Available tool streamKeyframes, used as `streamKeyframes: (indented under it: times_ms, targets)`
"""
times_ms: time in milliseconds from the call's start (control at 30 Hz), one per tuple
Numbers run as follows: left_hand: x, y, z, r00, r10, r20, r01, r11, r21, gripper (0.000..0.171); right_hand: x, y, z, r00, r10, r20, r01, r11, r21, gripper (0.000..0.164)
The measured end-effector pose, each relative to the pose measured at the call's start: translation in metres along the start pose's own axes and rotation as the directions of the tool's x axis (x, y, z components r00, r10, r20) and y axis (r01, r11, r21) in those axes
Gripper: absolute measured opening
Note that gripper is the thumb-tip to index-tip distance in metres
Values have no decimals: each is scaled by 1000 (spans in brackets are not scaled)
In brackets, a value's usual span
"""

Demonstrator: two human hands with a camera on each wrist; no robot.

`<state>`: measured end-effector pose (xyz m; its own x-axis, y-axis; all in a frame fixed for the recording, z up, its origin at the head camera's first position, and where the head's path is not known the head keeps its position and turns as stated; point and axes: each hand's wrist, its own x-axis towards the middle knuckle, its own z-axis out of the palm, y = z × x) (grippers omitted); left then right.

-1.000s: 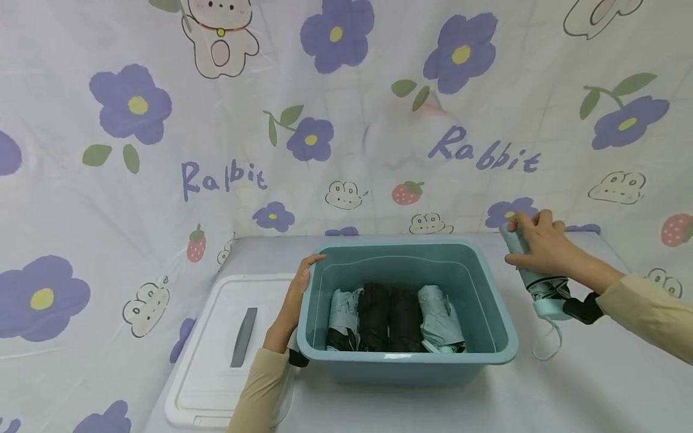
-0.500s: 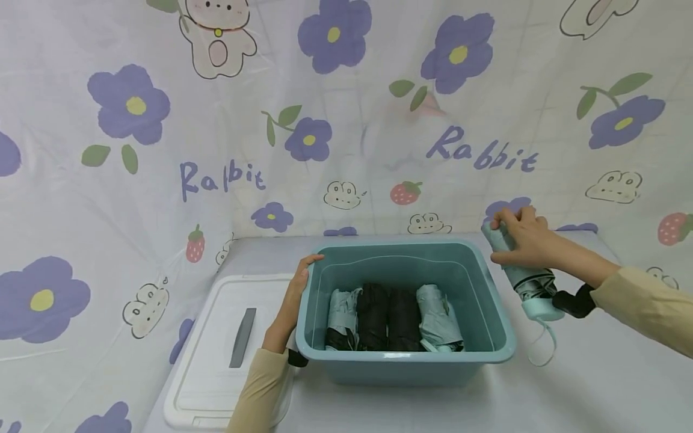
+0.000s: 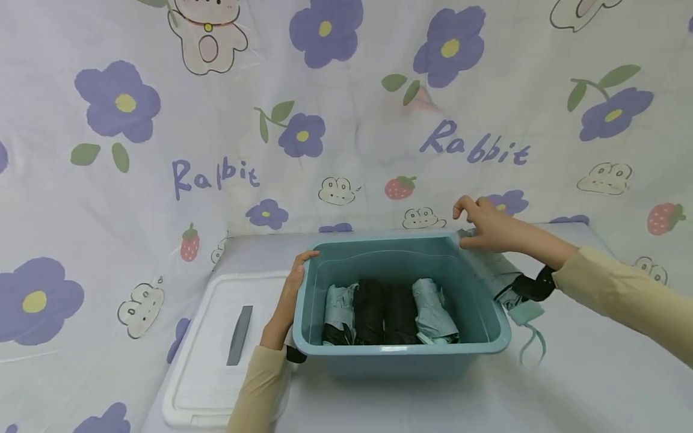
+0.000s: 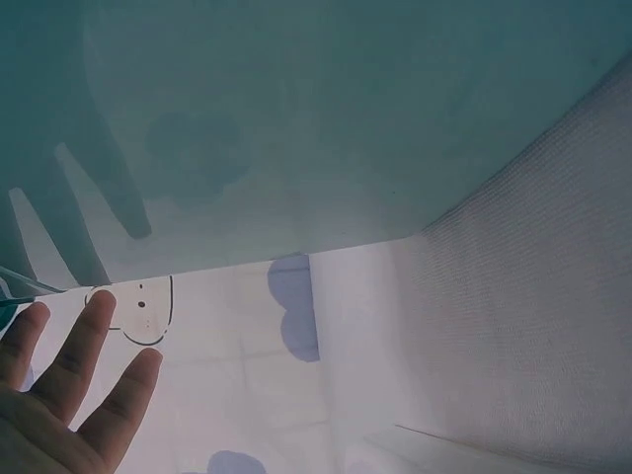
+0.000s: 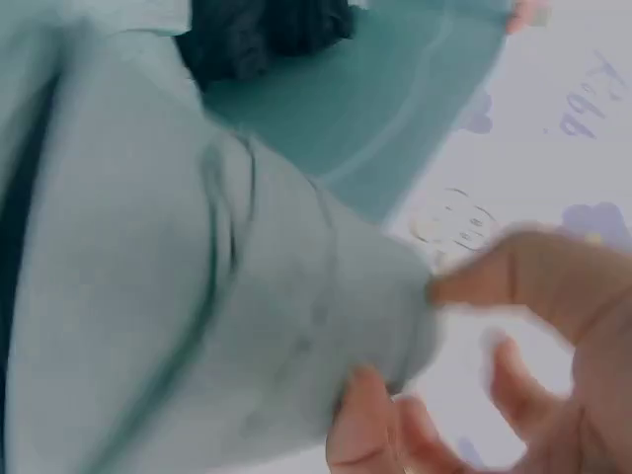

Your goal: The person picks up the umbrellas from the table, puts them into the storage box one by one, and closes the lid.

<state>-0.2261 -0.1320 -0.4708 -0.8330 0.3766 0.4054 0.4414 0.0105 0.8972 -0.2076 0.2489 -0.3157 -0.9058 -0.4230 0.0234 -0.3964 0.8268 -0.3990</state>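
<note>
My right hand pinches the far end of a folded light-blue umbrella at the back right of the teal storage bin. Its handle end and wrist loop hang over the bin's right rim. In the right wrist view, thumb and fingers grip the tip of the blurred umbrella. At the bin's left side is my left hand, its fingertips at the rim; the left wrist view shows straight fingers beside the outer wall. Inside lie two black folded umbrellas between light-blue umbrellas.
A white lid with a grey handle lies on the table left of the bin, partly behind the left arm. A patterned cloth hangs behind the table. Pale table surface extends to the bin's right.
My right hand has moved left with the umbrella, from beside the bin to its right rim. My left hand stays at the bin's left side. The head view has shifted slightly.
</note>
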Motion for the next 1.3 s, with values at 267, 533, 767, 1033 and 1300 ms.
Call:
streamKeyframes:
  times_ms: [267,533,767,1033,1300]
  targets:
    - [2,-1,-1,1000,15,0,-15,1000,-12,45,19,-2,16,996,18,88,-21,999,41,36]
    - [4,1,2,1000,-17,18,17,1000,6,44,20,-11,28,993,-56,99,75,978,-195,22]
    - [2,4,-1,1000,-7,8,7,1000,13,45,15,-23,31,996,-27,86,60,911,-407,22]
    - [1,1,-4,1000,7,15,-7,1000,0,45,13,-23,37,994,5,110,44,899,-435,46]
    - [1,1,-2,1000,-11,12,11,1000,1,45,19,-29,44,994,71,88,-13,847,-532,47]
